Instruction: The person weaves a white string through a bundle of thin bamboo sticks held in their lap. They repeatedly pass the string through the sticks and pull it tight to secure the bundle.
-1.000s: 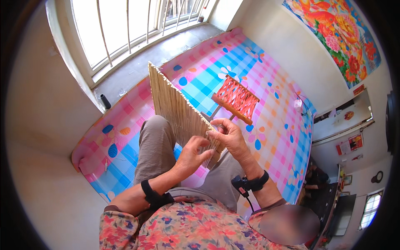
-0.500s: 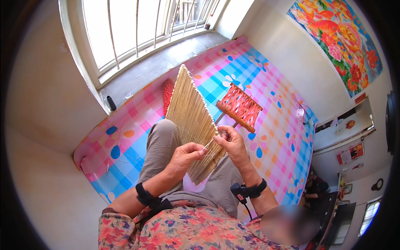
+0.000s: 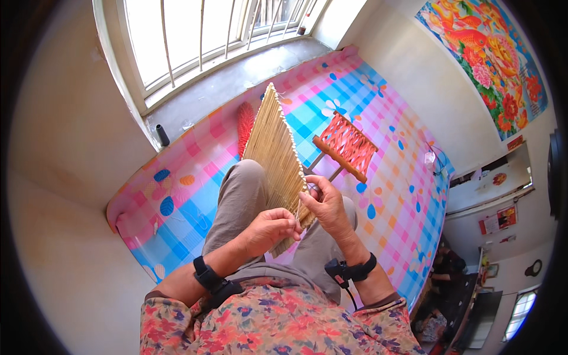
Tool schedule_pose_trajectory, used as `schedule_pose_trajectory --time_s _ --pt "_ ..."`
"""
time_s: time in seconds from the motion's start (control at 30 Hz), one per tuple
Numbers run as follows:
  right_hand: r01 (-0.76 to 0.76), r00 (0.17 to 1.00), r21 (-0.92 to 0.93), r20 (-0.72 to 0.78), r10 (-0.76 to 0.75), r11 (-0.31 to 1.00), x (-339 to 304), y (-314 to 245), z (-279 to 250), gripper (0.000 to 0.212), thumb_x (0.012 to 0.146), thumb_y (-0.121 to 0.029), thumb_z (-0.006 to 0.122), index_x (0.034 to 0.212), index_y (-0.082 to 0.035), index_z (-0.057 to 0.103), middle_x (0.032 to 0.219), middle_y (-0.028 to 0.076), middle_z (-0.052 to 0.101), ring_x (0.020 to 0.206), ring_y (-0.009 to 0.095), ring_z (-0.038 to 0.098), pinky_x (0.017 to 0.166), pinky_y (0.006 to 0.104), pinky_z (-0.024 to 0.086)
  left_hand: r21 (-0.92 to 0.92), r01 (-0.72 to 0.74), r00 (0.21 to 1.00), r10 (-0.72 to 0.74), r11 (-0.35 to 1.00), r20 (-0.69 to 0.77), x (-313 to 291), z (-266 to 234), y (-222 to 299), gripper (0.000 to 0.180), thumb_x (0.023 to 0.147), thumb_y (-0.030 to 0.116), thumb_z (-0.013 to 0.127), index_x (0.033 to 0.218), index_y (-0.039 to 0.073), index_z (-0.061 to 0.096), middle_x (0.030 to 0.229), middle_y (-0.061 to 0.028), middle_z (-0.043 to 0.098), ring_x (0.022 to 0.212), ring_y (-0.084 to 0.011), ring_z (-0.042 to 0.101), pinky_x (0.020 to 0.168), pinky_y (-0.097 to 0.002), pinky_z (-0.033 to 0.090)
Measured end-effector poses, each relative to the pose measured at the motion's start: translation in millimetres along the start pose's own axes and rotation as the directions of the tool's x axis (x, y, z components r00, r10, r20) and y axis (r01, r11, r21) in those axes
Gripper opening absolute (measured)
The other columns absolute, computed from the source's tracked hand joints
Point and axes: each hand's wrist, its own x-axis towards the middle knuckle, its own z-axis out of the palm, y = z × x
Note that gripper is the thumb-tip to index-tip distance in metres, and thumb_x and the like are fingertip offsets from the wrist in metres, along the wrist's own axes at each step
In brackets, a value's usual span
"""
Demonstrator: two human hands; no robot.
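A mat of thin straw-coloured stalks (image 3: pixel 273 145), stitched along its edge with white thread, stands tilted over my lap between my knees. My right hand (image 3: pixel 326 204) is closed on the mat's stitched edge, thumb and fingers pinching it near the lower corner. Just left of it, my left hand (image 3: pixel 273 228) is closed in a pinch. A short pale thread (image 3: pixel 297 208) runs from these fingertips up to the edge beside my right thumb. Whether a needle is in the fingers is too small to tell.
A small wooden folding stool (image 3: pixel 346 145) with a red woven seat lies beyond my right hand on the checked bed cover (image 3: pixel 384 195). A red bristly object (image 3: pixel 245 121) shows behind the mat. On the window sill (image 3: pixel 207 89) stands a dark cylinder (image 3: pixel 162 135).
My left hand has moved slightly right and down, and the thread now hangs more steeply from the edge. My right hand keeps its grip on the mat.
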Motion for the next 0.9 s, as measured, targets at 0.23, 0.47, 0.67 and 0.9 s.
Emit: schedule_pose_trajectory --time_s 0.23,0.47,0.67,0.9 --pt "0.019 1.000 -0.042 0.006 -0.019 0.999 -6 7 -3 0.033 0.088 -0.006 0.070 0.119 -0.004 0.060 0.077 -0.009 0.042 0.068 0.001 0.038 0.059 0.0164 0.034 0.015 -0.047 0.999 0.048 0.999 -0.020 -11 0 -2 0.011 0.095 0.013 0.063 0.097 0.003 0.060 0.095 -0.0082 0.066 0.081 -0.0145 0.061 0.078 -0.0272 0.049" --pt "-0.001 0.999 -0.051 0.053 0.004 0.999 -14 1 3 0.036 0.088 -0.006 0.071 0.121 -0.005 0.059 0.080 -0.009 0.041 0.069 0.001 0.039 0.060 0.0163 0.036 0.228 -0.044 0.996 0.061 0.973 -0.068 -26 -5 9 0.009 0.093 0.011 0.064 0.095 0.003 0.062 0.091 -0.0049 0.067 0.072 -0.0078 0.053 0.066 -0.0221 0.044" --pt "-0.042 0.991 -0.015 0.123 0.044 0.999 -25 1 8 0.039 0.087 -0.007 0.072 0.123 -0.004 0.057 0.080 -0.008 0.043 0.069 0.001 0.041 0.060 0.0167 0.037 0.291 0.030 0.999 -0.018 0.956 -0.042 -42 2 32 0.011 0.093 0.014 0.065 0.094 0.003 0.064 0.086 -0.0023 0.067 0.068 -0.0053 0.052 0.060 -0.0207 0.043" --pt "-0.115 0.975 -0.015 0.189 0.116 0.993 -53 3 16 0.058 0.087 -0.015 0.075 0.137 -0.003 0.048 0.085 -0.005 0.046 0.075 0.003 0.048 0.065 0.0177 0.042 0.595 -0.064 0.993 0.113 0.801 -0.045 -58 4 61 0.009 0.095 0.012 0.064 0.092 0.003 0.063 0.081 -0.0014 0.063 0.068 -0.0045 0.055 0.059 -0.0194 0.043"
